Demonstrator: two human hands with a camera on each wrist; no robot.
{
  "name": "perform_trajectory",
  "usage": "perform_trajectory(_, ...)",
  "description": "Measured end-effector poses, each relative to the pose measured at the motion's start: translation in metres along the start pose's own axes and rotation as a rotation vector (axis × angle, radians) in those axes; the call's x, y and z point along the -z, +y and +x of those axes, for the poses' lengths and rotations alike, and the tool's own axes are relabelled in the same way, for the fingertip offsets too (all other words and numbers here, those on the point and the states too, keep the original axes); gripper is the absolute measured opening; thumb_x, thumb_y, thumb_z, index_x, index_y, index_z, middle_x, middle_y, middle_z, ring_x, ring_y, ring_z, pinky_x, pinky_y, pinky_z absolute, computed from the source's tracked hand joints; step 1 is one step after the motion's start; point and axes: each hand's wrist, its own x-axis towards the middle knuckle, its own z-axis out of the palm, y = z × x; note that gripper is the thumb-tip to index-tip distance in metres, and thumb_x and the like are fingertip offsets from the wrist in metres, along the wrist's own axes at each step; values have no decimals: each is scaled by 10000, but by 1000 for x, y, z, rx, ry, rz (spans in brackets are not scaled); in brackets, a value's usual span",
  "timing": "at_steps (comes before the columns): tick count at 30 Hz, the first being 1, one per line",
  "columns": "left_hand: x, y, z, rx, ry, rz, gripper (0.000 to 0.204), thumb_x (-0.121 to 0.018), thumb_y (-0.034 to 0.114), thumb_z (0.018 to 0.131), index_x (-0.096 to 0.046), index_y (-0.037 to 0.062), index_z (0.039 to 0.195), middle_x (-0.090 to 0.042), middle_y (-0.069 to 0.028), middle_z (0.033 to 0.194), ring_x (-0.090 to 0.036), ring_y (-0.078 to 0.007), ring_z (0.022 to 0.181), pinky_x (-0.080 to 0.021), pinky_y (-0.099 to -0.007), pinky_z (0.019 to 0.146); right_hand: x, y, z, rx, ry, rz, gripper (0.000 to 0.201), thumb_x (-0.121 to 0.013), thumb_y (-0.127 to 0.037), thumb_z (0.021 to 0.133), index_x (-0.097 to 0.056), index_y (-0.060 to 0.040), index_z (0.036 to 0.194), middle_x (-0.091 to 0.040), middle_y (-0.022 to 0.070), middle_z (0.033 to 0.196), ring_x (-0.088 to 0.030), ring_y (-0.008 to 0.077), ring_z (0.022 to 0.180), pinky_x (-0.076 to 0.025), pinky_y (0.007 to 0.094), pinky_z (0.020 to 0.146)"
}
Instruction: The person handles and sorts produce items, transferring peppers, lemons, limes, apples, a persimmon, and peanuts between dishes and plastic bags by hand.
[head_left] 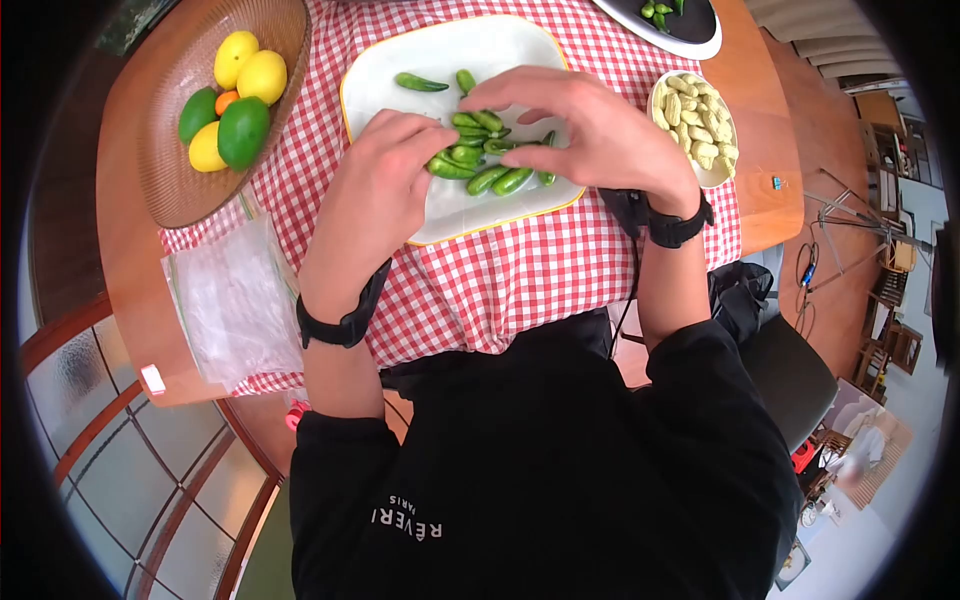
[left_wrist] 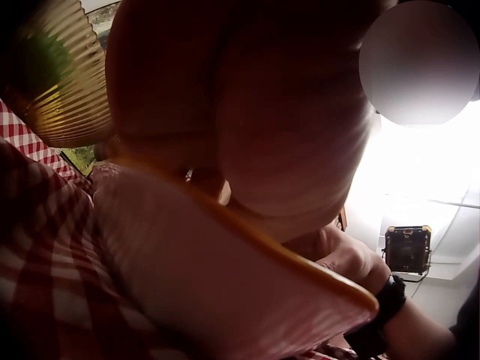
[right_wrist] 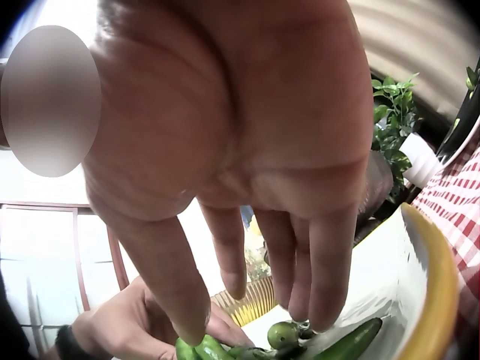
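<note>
- The green peppers lie in a loose pile in the middle of the white tray, with one long pepper apart from the rest near the far edge
- The left hand is over the left side of the pile, fingers bent down – the tips are hard to see, so I cannot tell if they pinch a pepper
- The right hand is over the right side, its fingers loose and its thumb spread apart from them – it is not gripping anything
- The tray has a yellow rim and sits on a red and white checked cloth
- Left of the tray is a brown see-through bowl with yellow fruits, green fruits and a small orange one
- Clear plastic bags lie nearer the person, below that bowl
- Right of the tray is a white bowl of peanuts
</note>
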Motion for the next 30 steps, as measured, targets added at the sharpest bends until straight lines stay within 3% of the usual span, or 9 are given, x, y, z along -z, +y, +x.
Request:
perform_trajectory(2,-1,0,0,-18,28,3,302,-656,-106,817,-724,-47,1105,-709,-151,1069,-647,-355,1046,-548,-451,913,4,-1,-2,-47,27,29,457,-807,-26,858,-713,-59,1305,-751,90,1183,-717,195,1082,-615,332,862)
perform_trajectory(7,0,-3,3,7,57,12,298,-699,-81,825,-727,-24,1116,-713,-154,1141,-658,-355,1089,-543,-438,944,16,-9,1,-166,-135,139,359,-780,-70,923,-727,-41,1277,-789,84,995,-755,181,885,-611,310,803)
perform_trajectory(11,-3,0,2,-19,88,61,339,-734,-66,825,-729,3,1157,-702,-153,1271,-650,-361,1177,-529,-428,1004,1,0,-2,-122,-155,169,354,-756,-87,945,-718,-36,1293,-772,112,1134,-745,197,1016,-618,339,844)
perform_trajectory(13,-4,1,1,-2,49,58,382,-776,-14,817,-728,17,1195,-679,-160,1330,-631,-370,1219,-512,-442,1041,1,-1,-1,28,10,121,369,-761,-82,940,-712,-28,1301,-761,118,1177,-737,212,1045,-613,351,906)
perform_trajectory(18,-1,6,0,65,25,84,565,-851,87,768,-694,60,1310,-562,-163,1490,-506,-385,1383,-433,-464,1153,9,-1,4,-84,116,223,355,-777,-126,941,-729,-30,1280,-745,104,1262,-701,233,1184,-566,412,1034)
perform_trajectory(25,-2,0,-3,72,-66,84,519,-823,40,782,-694,37,1284,-599,-159,1433,-538,-362,1346,-455,-458,1126,-2,4,1,19,39,-138,474,-820,-186,896,-690,-24,1322,-727,167,1287,-692,320,1206,-530,400,1067)
perform_trajectory(26,-1,2,0,58,-24,64,463,-813,37,801,-706,23,1251,-639,-157,1373,-584,-352,1289,-480,-446,1087,-6,7,3,53,37,-25,452,-797,-192,893,-688,3,1286,-752,198,1140,-737,349,1018,-577,410,914)
perform_trajectory(29,0,6,3,53,59,54,421,-810,39,815,-719,13,1225,-654,-153,1350,-606,-357,1256,-489,-440,1069,-5,3,5,-25,8,108,441,-800,-203,899,-699,-16,1285,-763,200,1086,-750,335,955,-595,411,856)
perform_trajectory(30,0,6,4,59,97,60,366,-812,41,821,-738,4,1178,-680,-144,1313,-629,-350,1224,-498,-434,1054,-3,3,5,-14,31,35,418,-793,-148,919,-703,-20,1307,-751,170,1220,-746,284,1065,-610,397,937)
